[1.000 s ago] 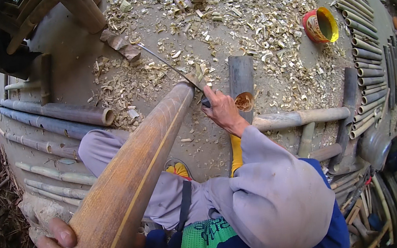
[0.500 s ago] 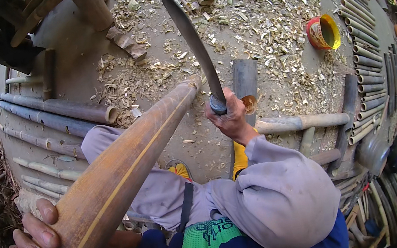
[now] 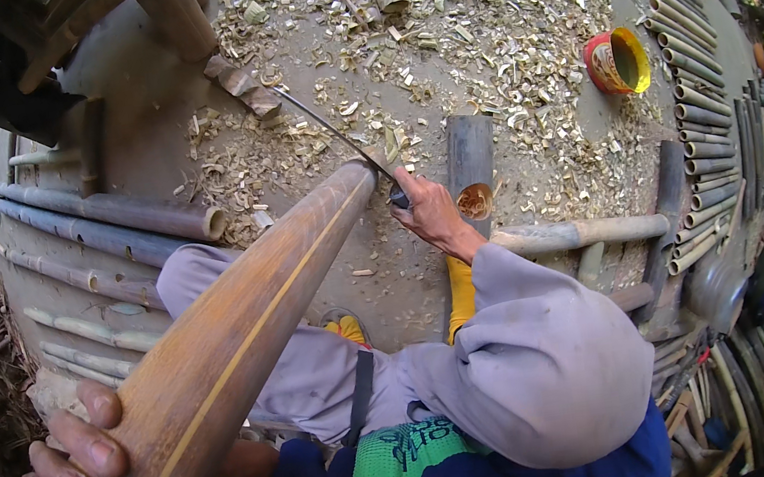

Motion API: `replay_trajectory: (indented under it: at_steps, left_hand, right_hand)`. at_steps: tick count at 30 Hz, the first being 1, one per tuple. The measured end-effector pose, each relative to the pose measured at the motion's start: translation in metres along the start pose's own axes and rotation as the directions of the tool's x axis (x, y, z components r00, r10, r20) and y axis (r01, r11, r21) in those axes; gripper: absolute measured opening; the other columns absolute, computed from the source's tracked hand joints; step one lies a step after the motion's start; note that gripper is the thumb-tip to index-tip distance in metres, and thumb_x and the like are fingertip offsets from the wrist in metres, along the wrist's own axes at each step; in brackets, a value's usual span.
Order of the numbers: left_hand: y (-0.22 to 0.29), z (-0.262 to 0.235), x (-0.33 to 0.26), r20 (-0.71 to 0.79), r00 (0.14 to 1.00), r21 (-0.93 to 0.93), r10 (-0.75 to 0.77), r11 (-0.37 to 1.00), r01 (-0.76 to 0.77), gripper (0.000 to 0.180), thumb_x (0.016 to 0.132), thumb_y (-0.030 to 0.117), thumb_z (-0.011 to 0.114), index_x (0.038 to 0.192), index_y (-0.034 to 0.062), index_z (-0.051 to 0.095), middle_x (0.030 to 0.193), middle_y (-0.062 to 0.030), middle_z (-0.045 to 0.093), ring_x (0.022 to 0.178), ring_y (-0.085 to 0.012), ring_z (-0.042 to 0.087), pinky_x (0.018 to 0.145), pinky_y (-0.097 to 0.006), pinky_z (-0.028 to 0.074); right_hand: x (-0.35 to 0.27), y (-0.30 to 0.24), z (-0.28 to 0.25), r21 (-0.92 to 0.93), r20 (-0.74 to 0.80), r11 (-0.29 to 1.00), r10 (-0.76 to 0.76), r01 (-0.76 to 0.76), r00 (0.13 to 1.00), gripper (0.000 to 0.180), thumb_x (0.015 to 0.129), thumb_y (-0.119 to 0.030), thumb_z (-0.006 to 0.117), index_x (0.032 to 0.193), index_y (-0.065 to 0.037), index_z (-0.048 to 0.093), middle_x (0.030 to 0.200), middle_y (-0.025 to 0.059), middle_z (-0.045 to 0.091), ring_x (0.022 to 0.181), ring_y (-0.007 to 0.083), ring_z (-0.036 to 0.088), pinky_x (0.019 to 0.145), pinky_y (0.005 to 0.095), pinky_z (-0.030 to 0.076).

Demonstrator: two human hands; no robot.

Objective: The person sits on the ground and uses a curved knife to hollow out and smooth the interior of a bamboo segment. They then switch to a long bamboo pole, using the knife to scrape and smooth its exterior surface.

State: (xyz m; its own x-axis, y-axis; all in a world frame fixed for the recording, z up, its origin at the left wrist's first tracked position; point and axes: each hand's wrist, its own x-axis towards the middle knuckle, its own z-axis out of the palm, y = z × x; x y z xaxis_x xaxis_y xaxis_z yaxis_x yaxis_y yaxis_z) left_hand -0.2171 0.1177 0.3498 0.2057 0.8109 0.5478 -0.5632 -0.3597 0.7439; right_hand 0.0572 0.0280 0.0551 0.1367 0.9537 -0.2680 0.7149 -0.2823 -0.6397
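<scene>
A thick brown bamboo pole (image 3: 240, 330) slants from the lower left across my left leg to the middle of the view. My left hand (image 3: 82, 452) is wrapped round its near, wider end, with the fingertips showing on top. My right hand (image 3: 442, 216) grips the handle of a machete (image 3: 320, 121). Its blade is seen nearly edge-on as a thin dark line, pointing to the upper left. The blade crosses just by the pole's far tip; whether it touches the bamboo I cannot tell.
Pale bamboo shavings (image 3: 522, 56) litter the ground. A red and yellow tin (image 3: 604, 66) stands at the right, beside a row of cut bamboo tubes (image 3: 702, 114). A dark bamboo tube (image 3: 470, 150) lies beyond my right hand. More bamboo poles (image 3: 108, 212) lie at the left.
The machete has swung down and to the left, turning from broadside to edge-on near the pole's tip. My right hand has rotated with it. The pole and left hand have barely shifted.
</scene>
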Motion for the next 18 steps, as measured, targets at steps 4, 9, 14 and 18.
replay_trajectory:
  at_steps: [4, 9, 14, 18]
  left_hand:
    - [-0.009, 0.007, 0.000, -0.039, 0.998, 0.101, 0.040, 0.994, -0.036, 0.085, 0.049, 0.043, 0.062, 0.113, -0.0033, 0.033, 0.092, -0.0091, 0.033, 0.082, -0.0221, 0.035, 0.084, -0.044, 0.026]
    - [-0.024, 0.014, 0.007, -0.005, 0.999, 0.024, 0.040, 0.999, -0.040, 0.084, 0.051, 0.043, 0.060, 0.114, -0.0035, 0.032, 0.092, -0.0094, 0.033, 0.084, -0.0227, 0.035, 0.085, -0.044, 0.027]
    - [-0.014, 0.015, 0.001, -0.021, 0.998, 0.123, 0.060, 0.991, -0.057, 0.084, 0.052, 0.044, 0.060, 0.116, -0.0035, 0.031, 0.093, -0.0096, 0.034, 0.085, -0.0232, 0.037, 0.086, -0.045, 0.027]
    - [-0.017, 0.020, -0.003, -0.292, 0.930, 0.442, 0.224, 0.894, -0.076, 0.084, 0.053, 0.045, 0.059, 0.117, -0.0029, 0.032, 0.093, -0.0097, 0.034, 0.085, -0.0228, 0.037, 0.085, -0.045, 0.027]
  right_hand:
    - [-0.002, -0.013, -0.017, 0.251, -0.198, 0.960, -0.075, 0.124, 0.977, 0.047, 0.072, -0.012, 0.071, 0.110, -0.004, 0.046, 0.082, 0.0224, 0.060, 0.072, 0.0399, 0.062, 0.063, 0.0469, 0.048]
    - [-0.003, -0.006, -0.009, 0.103, -0.185, 0.987, -0.102, 0.122, 0.978, 0.051, 0.072, -0.013, 0.072, 0.115, -0.006, 0.044, 0.082, 0.0228, 0.060, 0.074, 0.0406, 0.062, 0.063, 0.0472, 0.049]
    - [0.006, 0.001, -0.007, 0.129, -0.092, 0.988, -0.078, 0.090, 0.993, 0.054, 0.072, -0.014, 0.072, 0.118, -0.008, 0.043, 0.081, 0.0240, 0.059, 0.074, 0.0419, 0.061, 0.063, 0.0482, 0.050]
    - [-0.003, -0.027, -0.023, 0.222, -0.383, 0.922, -0.216, 0.316, 0.898, 0.049, 0.069, -0.012, 0.074, 0.111, -0.004, 0.048, 0.082, 0.0219, 0.060, 0.074, 0.0399, 0.061, 0.065, 0.0449, 0.050]
